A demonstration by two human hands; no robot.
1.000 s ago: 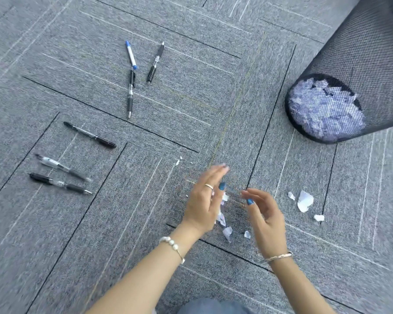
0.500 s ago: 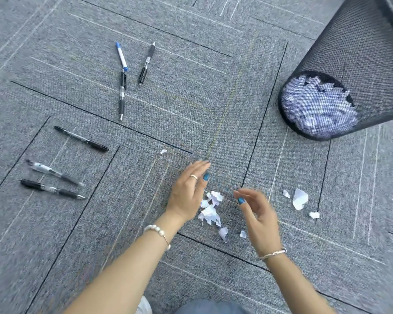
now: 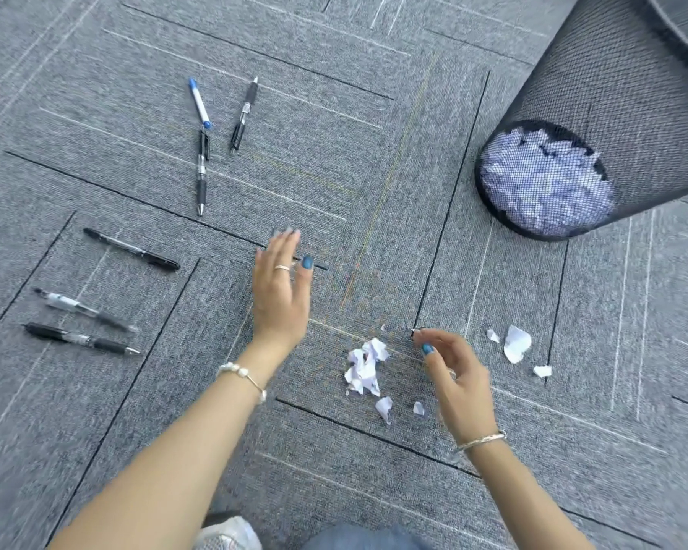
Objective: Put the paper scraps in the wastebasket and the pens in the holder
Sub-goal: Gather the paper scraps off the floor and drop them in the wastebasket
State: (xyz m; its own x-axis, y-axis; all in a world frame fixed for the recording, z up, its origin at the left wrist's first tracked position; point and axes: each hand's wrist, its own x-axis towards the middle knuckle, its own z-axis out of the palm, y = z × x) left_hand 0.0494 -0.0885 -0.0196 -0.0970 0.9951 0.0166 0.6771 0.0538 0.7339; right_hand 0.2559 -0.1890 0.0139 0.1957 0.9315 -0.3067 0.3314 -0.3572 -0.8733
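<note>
Person seated on grey carpet-tile floor (image 3: 334,113), both bare forearms reaching forward. Left hand (image 3: 281,289) is spread flat with fingers extended and together, palm down over the carpet, holding nothing; a ring and blue nail polish show. Right hand (image 3: 455,375) is loosely curled, thumb and forefinger tips drawn near each other; cannot tell whether a tiny scrap is pinched there. Between the two hands lies a crumpled cluster of paper scraps (image 3: 364,367) on the floor, with two smaller bits (image 3: 385,406) just below it. Three more scraps (image 3: 516,343) lie to the right of the right hand, apart from the cluster. Black mesh wastebasket (image 3: 612,113) at upper right, tilted in this view, white paper visible through the mesh at its bottom. Six pens on the floor to the left: a blue-and-white pen (image 3: 199,103) whose tip end meets a black pen (image 3: 202,172), a black-and-silver pen (image 3: 244,113) beside them; nearer, a black capped pen (image 3: 132,249), a clear-barrelled pen (image 3: 84,309) and a black gel pen (image 3: 80,339) lying roughly parallel. No pen is touched by either hand.
</note>
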